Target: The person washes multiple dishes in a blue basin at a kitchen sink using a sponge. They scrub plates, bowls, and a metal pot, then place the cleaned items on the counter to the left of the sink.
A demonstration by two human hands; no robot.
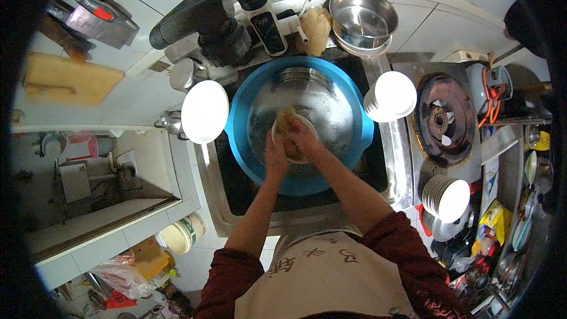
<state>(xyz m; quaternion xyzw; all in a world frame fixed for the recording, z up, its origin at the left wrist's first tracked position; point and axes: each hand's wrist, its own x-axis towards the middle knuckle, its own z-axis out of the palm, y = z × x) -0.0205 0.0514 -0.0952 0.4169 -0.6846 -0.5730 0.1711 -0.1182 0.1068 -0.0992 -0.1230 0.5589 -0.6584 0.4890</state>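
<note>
Both hands work low inside a large blue plastic basin of water that stands in a sink. With its fingers at the rim, my left hand holds the left side of a small pale bowl. My right hand presses a yellowish-brown scrubbing pad, perhaps loofah, at the bowl's upper edge; its fingertips are partly hidden. Under the water at the basin's far side lie round metal or glossy dishes.
White plates stand in stacks at the left rim, right rim and lower right. A steel pot, a loofah and a pump bottle line the back. A gas burner is at the right.
</note>
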